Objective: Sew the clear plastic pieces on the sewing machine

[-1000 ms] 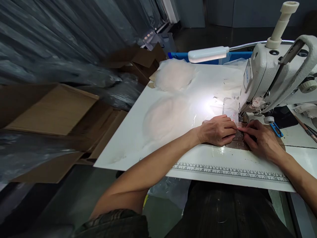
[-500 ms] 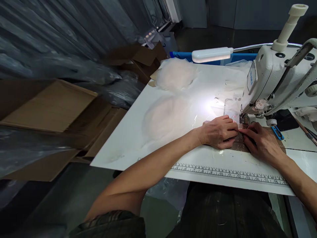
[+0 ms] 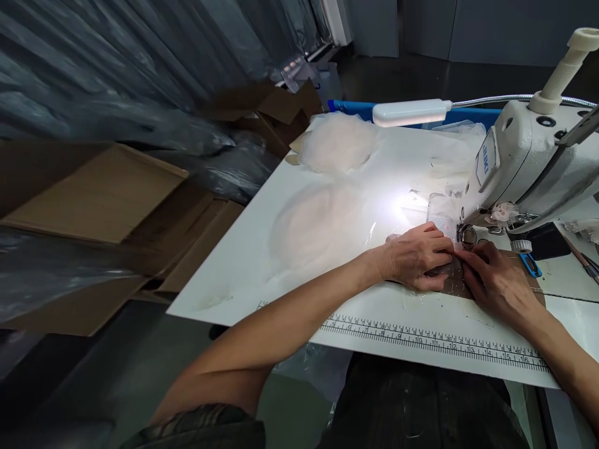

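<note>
My left hand (image 3: 418,257) is closed, its fingers curled down just left of the sewing machine's presser foot (image 3: 466,236). Fingertips of my right hand (image 3: 503,280) pinch close to it, in front of the foot. Between them shows a bit of thin pale fabric (image 3: 455,247), mostly hidden by the fingers. Behind my left hand a clear, see-through piece (image 3: 440,209) lies under the light. The white sewing machine (image 3: 515,165) stands over the work. To the left, two sheer pale-pink fabric pieces lie on the table: a near piece (image 3: 313,224) and a far piece (image 3: 337,143).
A white lamp (image 3: 412,113) on a bendable arm lights the white table (image 3: 243,262). A printed ruler (image 3: 435,342) runs along the front edge. Right of the hands are a blue tool (image 3: 532,265) and a dark phone-like object (image 3: 550,242). Cardboard boxes (image 3: 98,193) stand at left.
The camera view has shifted slightly, so the machine sits lower and further right. Both hands stay together at the presser foot, with only slight finger movement.
</note>
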`<state>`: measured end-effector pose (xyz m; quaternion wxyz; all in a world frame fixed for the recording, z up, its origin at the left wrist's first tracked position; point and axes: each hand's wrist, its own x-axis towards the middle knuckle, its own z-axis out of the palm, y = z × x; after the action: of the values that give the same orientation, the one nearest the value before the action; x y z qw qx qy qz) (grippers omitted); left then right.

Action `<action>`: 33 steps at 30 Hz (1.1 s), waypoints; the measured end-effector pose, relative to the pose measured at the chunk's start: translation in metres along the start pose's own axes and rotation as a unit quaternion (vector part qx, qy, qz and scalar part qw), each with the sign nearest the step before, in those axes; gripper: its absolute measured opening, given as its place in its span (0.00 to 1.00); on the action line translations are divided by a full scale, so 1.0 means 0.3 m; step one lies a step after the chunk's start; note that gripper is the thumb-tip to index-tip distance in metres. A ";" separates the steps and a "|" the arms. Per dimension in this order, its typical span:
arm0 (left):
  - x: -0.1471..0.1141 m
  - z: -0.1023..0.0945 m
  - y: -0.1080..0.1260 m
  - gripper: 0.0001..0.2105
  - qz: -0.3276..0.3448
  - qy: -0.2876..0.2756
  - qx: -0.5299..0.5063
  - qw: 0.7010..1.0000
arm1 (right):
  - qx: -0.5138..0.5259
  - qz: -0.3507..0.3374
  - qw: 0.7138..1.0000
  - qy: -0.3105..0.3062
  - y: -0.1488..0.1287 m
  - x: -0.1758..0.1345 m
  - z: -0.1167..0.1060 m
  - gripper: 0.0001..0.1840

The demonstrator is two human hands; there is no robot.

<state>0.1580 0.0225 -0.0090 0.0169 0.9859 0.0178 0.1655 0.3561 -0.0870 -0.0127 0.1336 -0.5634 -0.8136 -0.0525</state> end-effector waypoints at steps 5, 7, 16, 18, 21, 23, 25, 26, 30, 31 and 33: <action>0.001 -0.011 -0.003 0.16 -0.014 -0.014 0.014 1.000 | -0.027 0.022 0.999 -0.016 -0.001 0.004 0.009 0.22; 0.002 -0.016 -0.003 0.15 -0.023 -0.020 0.015 0.999 | -0.038 0.028 0.999 -0.021 -0.003 0.006 0.011 0.23; 0.001 -0.014 -0.003 0.15 -0.046 -0.028 0.006 0.999 | -0.043 0.034 0.998 -0.021 0.002 0.005 0.013 0.24; 0.001 -0.015 -0.003 0.16 -0.052 -0.029 0.005 0.998 | -0.023 0.020 1.000 -0.008 0.006 0.002 0.008 0.23; 0.002 -0.018 -0.005 0.17 -0.066 -0.040 -0.001 0.997 | -0.010 0.007 1.000 0.003 0.008 0.001 0.002 0.22; 0.003 -0.019 -0.007 0.18 -0.071 -0.048 0.000 0.996 | -0.016 0.015 1.000 -0.003 0.005 0.002 0.002 0.22; 0.005 -0.020 -0.011 0.18 -0.073 -0.052 0.004 0.996 | -0.028 0.029 0.999 -0.018 0.000 0.004 0.003 0.23; 0.006 -0.020 -0.013 0.19 -0.074 -0.055 0.005 0.996 | -0.034 0.035 0.998 -0.027 -0.002 0.006 0.003 0.23; 0.011 -0.025 -0.018 0.19 -0.082 -0.068 0.011 0.994 | -0.046 0.050 0.996 -0.055 -0.004 0.013 0.000 0.24; 0.012 -0.026 -0.019 0.20 -0.084 -0.071 0.012 0.994 | -0.039 0.048 0.997 -0.055 -0.001 0.014 -0.001 0.24; 0.014 -0.029 -0.020 0.21 -0.088 -0.077 0.015 0.993 | -0.007 0.041 0.998 -0.045 0.008 0.015 -0.004 0.24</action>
<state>0.1590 0.0290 0.0004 0.0182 0.9905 0.1053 0.0866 0.3569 -0.0823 -0.0104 0.0951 -0.5987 -0.7949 -0.0270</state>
